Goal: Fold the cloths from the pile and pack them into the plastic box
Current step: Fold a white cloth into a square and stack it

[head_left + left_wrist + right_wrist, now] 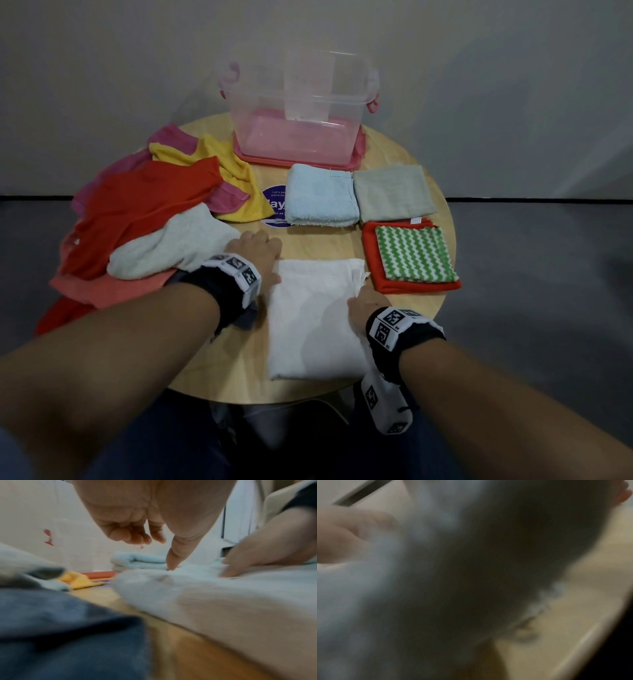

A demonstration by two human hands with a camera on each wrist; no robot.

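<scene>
A white cloth (pixel 315 318) lies folded lengthwise on the front of the round wooden table (pixel 308 246). My left hand (pixel 260 253) is at its far left corner. In the left wrist view the thumb (pixel 173 559) presses straight down on the cloth's edge (pixel 223 595) while the other fingers hang loosely curled above it. My right hand (pixel 363 301) is at the far right corner, where the cloth bunches up between its fingers. The white cloth (pixel 436 574) fills the blurred right wrist view. The unfolded pile (pixel 147 212) lies to the left. The clear plastic box (pixel 298 113) stands at the back.
The box sits on its pink lid (pixel 298 159). In front of it lie a folded light blue cloth (pixel 320 195) and a grey-green one (pixel 392 193). A green zigzag cloth (pixel 414 255) rests on a folded red one at the right. A dark blue cloth (pixel 248 317) lies under my left wrist.
</scene>
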